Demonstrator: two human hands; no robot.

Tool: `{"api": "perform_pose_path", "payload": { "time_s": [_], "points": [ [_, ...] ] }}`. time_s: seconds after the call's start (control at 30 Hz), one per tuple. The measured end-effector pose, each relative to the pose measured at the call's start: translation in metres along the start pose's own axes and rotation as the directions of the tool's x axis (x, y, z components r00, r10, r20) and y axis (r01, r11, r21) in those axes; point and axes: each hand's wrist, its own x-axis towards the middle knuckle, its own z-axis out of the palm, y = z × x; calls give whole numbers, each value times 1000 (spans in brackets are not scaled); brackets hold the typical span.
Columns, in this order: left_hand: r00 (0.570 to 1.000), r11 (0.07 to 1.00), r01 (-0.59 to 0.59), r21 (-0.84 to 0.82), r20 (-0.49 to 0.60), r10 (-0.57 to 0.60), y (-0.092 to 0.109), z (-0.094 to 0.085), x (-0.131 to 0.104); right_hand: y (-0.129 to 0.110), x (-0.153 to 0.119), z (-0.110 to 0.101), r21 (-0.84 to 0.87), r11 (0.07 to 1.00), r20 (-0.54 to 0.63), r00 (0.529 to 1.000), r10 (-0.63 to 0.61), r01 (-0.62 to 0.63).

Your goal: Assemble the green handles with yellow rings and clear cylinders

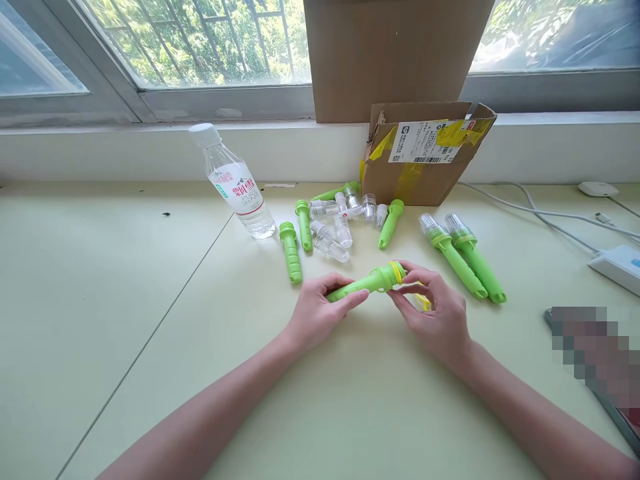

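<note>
My left hand (325,303) is wrapped round the shaft of a green plastic tube handle (360,285), tilted up to the right. At its wide threaded end, a yellow band (397,272) sits round the neck. The fingers of my right hand (435,307) pinch that end, and a yellow loop (424,301) shows below them. Behind my hands lie loose green handles (291,253) and several clear plastic caps (330,243). Two green handles with clear caps fitted (455,260) lie side by side to the right.
A water bottle (240,190) stands behind the left handles. An open cardboard box (415,180) stands at the back by the window sill. White cables (530,203) run to a white power strip (617,267) at right. A blurred-out flat device (595,367) lies at the right edge.
</note>
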Motion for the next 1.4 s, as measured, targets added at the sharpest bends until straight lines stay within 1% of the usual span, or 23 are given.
{"api": "perform_pose_path", "payload": {
  "time_s": [0.1,0.27,0.4,0.5,0.53,0.6,0.67,0.73,0.8,0.87,1.07,1.3,1.4],
  "points": [
    [1000,1000,-16,27,14,16,1,1,-2,-1,0,0,-3,1000,1,1000,4,-4],
    [994,998,55,-3,94,-54,3,-2,-2,-2,1,0,-1,1000,20,1000,-2,2],
    [981,994,105,-32,168,-98,4,-6,1,-3,3,-1,6,999,23,999,-50,49],
    [975,994,105,-44,201,-94,3,-6,2,-3,3,-1,-9,996,4,996,-84,84],
    [977,995,90,-40,196,-80,2,-6,1,-3,3,-1,-20,995,-8,996,-94,94],
    [988,1000,24,-20,152,-20,1,-4,1,-3,2,0,-38,993,-34,993,-114,112],
    [995,998,-63,12,80,62,0,-2,0,-3,2,0,-52,991,-54,990,-128,125],
    [991,989,-136,51,5,135,-2,1,-1,-2,1,1,-54,991,-66,989,-130,126],
    [984,982,-166,88,-51,171,-3,3,-2,-2,0,2,-40,992,-68,991,-119,117],
    [981,979,-170,109,-79,180,-4,4,-3,-2,-1,2,-18,995,-67,993,-95,94],
    [987,985,-150,87,-51,155,-5,4,-4,-3,1,1,12,999,-43,998,-43,43],
    [988,987,-148,68,-39,150,-1,4,-5,-3,4,-1,-2,997,-26,997,-73,73],
    [992,989,-127,72,-17,128,1,3,-5,-3,4,0,-4,998,-21,997,-68,68]
  ]
}}
